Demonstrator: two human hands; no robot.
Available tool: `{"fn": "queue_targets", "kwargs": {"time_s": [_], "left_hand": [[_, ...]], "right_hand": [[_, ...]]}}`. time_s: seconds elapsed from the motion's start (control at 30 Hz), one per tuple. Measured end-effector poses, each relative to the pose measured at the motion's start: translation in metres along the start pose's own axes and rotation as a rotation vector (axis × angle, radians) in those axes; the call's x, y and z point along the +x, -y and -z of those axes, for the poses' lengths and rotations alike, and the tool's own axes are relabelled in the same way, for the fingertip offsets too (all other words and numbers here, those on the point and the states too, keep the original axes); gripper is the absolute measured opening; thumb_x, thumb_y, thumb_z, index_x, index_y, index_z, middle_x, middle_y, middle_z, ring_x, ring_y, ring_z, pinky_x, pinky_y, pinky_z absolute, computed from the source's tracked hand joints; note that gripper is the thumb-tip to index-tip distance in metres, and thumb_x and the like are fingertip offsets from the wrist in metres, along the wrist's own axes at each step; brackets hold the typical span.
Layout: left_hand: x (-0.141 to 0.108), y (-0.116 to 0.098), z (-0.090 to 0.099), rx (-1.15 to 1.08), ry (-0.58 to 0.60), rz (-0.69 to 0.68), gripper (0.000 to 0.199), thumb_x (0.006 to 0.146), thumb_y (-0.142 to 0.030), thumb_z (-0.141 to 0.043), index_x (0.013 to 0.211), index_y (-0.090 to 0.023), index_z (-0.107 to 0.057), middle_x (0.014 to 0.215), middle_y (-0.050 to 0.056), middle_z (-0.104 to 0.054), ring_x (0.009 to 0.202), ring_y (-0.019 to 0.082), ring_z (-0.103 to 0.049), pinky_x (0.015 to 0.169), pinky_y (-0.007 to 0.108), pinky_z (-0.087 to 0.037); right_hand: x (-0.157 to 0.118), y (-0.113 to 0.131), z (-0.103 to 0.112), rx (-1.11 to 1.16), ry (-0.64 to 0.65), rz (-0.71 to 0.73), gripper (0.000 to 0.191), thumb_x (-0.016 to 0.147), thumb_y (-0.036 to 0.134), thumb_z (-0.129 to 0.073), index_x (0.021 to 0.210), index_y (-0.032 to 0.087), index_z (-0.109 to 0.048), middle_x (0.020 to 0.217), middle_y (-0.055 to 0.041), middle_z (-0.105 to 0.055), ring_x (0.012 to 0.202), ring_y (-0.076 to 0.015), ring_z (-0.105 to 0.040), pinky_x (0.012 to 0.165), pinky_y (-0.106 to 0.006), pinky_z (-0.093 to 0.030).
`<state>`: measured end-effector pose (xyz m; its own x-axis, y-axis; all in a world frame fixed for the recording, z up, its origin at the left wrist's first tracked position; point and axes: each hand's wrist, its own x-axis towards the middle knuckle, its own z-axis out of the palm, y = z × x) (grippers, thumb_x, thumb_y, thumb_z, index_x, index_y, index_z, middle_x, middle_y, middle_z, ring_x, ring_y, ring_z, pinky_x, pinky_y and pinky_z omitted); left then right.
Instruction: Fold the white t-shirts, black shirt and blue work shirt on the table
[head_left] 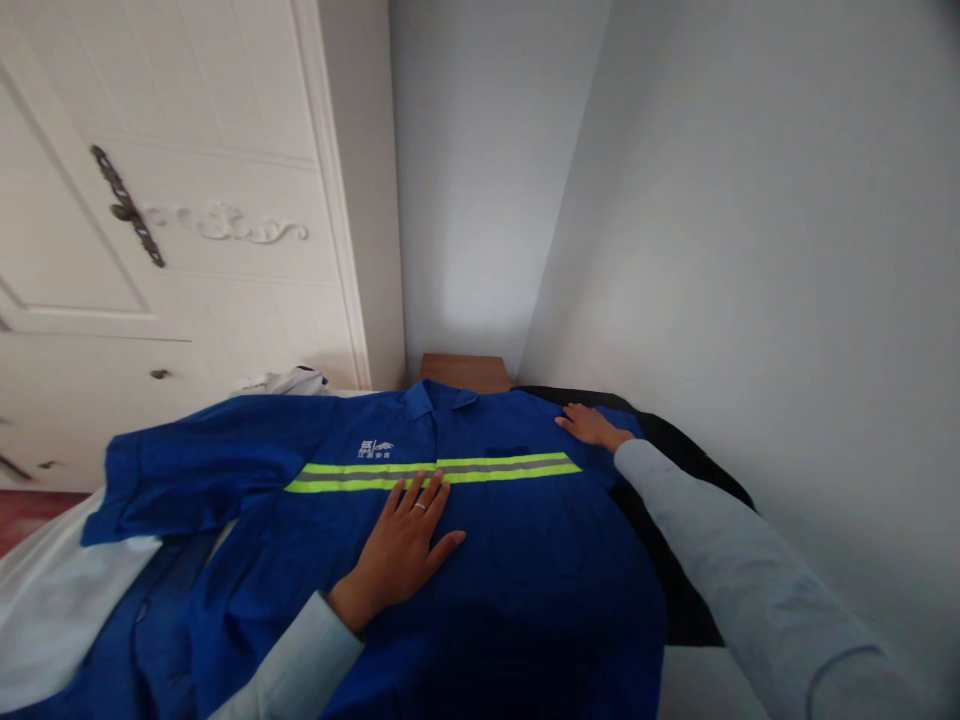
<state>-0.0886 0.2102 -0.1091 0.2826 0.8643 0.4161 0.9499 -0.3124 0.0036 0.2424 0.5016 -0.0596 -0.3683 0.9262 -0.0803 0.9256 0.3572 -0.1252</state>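
A blue short-sleeved work shirt (525, 530) lies spread out, front up, with its collar at the far side. A yellow-green and grey reflective band (517, 467) crosses its chest, and a white logo (375, 449) sits above the band on the left. My left hand (405, 540), with a ring on one finger, rests flat on the shirt's middle, fingertips at the band. Farther off, my right hand (591, 425) lies on the shirt's right shoulder with its fingers stretched out. Neither hand holds anything.
Black fabric (675, 575) lies under the shirt's right side, against the grey wall (750, 250). White cloth (67, 600) and more blue fabric (161, 640) are at the left. Behind stand a white wardrobe (225, 300) and a brown wooden piece (465, 372).
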Motion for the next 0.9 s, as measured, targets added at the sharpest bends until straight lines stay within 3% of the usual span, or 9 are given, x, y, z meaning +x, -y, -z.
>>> {"fn": "queue_targets", "kwargs": {"time_s": [0.07, 0.2, 0.33, 0.43, 0.57, 0.67, 0.77, 0.9], "left_hand": [[0.0, 0.0, 0.0, -0.003, 0.009, 0.002, 0.07, 0.099, -0.063, -0.037, 0.148, -0.015, -0.047, 0.153, 0.013, -0.045, 0.143, 0.035, -0.039, 0.117, 0.057, -0.033], [0.0, -0.001, -0.002, -0.014, 0.02, 0.012, 0.071, 0.098, -0.063, -0.038, 0.149, -0.014, -0.046, 0.154, 0.013, -0.043, 0.144, 0.036, -0.038, 0.116, 0.057, -0.032], [-0.001, -0.002, -0.002, -0.03, 0.008, 0.017, 0.07, 0.099, -0.063, -0.037, 0.15, -0.015, -0.044, 0.156, 0.013, -0.042, 0.146, 0.035, -0.035, 0.117, 0.058, -0.03], [-0.001, -0.002, 0.0, -0.043, 0.02, 0.017, 0.071, 0.099, -0.063, -0.037, 0.151, -0.016, -0.043, 0.156, 0.013, -0.041, 0.147, 0.035, -0.033, 0.118, 0.058, -0.03], [-0.001, -0.004, 0.003, -0.062, 0.046, 0.033, 0.071, 0.099, -0.063, -0.036, 0.152, -0.016, -0.042, 0.157, 0.013, -0.04, 0.148, 0.035, -0.032, 0.118, 0.059, -0.028], [-0.001, -0.006, 0.007, -0.079, 0.071, 0.053, 0.071, 0.099, -0.064, -0.034, 0.152, -0.018, -0.042, 0.157, 0.014, -0.039, 0.148, 0.035, -0.031, 0.119, 0.059, -0.026], [0.0, -0.008, 0.012, -0.097, 0.098, 0.065, 0.072, 0.098, -0.065, -0.033, 0.152, -0.018, -0.041, 0.158, 0.013, -0.038, 0.148, 0.035, -0.03, 0.119, 0.059, -0.025], [0.0, -0.009, 0.015, -0.125, 0.122, 0.091, 0.073, 0.099, -0.065, -0.033, 0.153, -0.017, -0.039, 0.159, 0.012, -0.036, 0.149, 0.034, -0.028, 0.121, 0.057, -0.023]], "right_hand": [[0.002, -0.006, -0.01, -0.021, -0.007, -0.052, 0.065, 0.101, 0.05, -0.033, 0.151, 0.009, -0.041, 0.159, -0.0194, -0.03, 0.151, -0.0325, -0.025, 0.122, -0.057, -0.02], [0.0, -0.013, -0.015, -0.051, -0.018, -0.121, 0.067, 0.102, 0.054, -0.028, 0.155, 0.013, -0.035, 0.162, -0.0164, -0.025, 0.153, -0.0307, -0.019, 0.123, -0.055, -0.016], [0.008, 0.004, -0.01, -0.056, -0.044, -0.147, 0.073, 0.102, 0.056, -0.023, 0.155, 0.007, -0.034, 0.16, -0.0214, -0.028, 0.151, -0.0348, -0.023, 0.121, -0.058, -0.02], [0.017, 0.043, -0.012, -0.042, -0.067, -0.01, 0.076, 0.101, 0.059, -0.019, 0.157, 0.009, -0.03, 0.162, -0.0176, -0.024, 0.153, -0.0309, -0.02, 0.123, -0.053, -0.019], [0.023, 0.121, -0.023, -0.005, -0.088, 0.32, 0.081, 0.099, 0.066, -0.019, 0.158, 0.013, -0.029, 0.164, -0.0142, -0.02, 0.154, -0.0286, -0.017, 0.125, -0.05, -0.018], [0.025, 0.176, -0.033, 0.004, -0.152, 0.473, 0.082, 0.098, 0.069, -0.019, 0.159, 0.015, -0.027, 0.165, -0.0127, -0.015, 0.155, -0.0279, -0.012, 0.125, -0.05, -0.017], [0.027, 0.211, -0.043, -0.016, -0.185, 0.492, 0.081, 0.099, 0.068, -0.019, 0.159, 0.015, -0.029, 0.165, -0.0131, -0.014, 0.155, -0.0288, -0.011, 0.126, -0.049, -0.015], [0.03, 0.222, -0.059, -0.024, -0.089, 0.355, 0.083, 0.099, 0.067, -0.019, 0.156, 0.009, -0.034, 0.161, -0.0199, -0.025, 0.152, -0.034, -0.023, 0.122, -0.051, -0.024]]}}
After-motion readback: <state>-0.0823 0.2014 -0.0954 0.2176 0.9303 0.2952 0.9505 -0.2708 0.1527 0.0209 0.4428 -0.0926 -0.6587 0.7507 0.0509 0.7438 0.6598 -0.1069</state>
